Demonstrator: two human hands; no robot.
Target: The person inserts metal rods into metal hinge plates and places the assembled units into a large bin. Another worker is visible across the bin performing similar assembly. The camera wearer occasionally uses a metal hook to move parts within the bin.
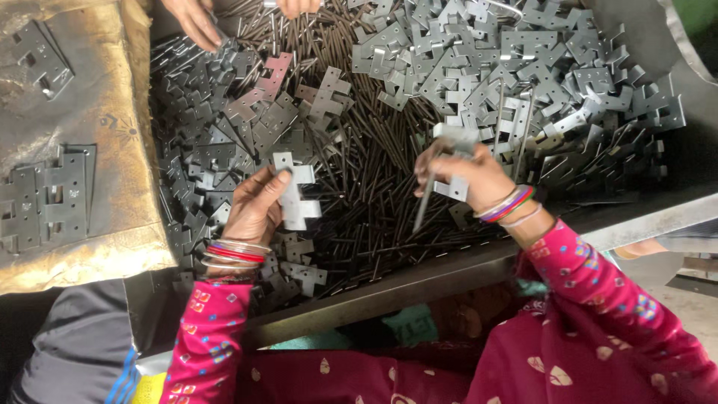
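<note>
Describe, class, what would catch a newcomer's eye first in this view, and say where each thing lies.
The eye lands first on the tray heaped with grey metal hinge plates over a bed of thin dark pins. At centre, the left hand holds a pale hinge plate, while the right hand grips another plate and a pin. Bright bangles and magenta sleeves stand out below, and another person's hand reaches in at top left.

A second person's two bare hands [196, 21] are cut off at the wrists by the top edge. The thin grey metal pin [423, 206] and small grey plate in the right hand [465, 176] are motion-blurred, their shapes unclear.
</note>
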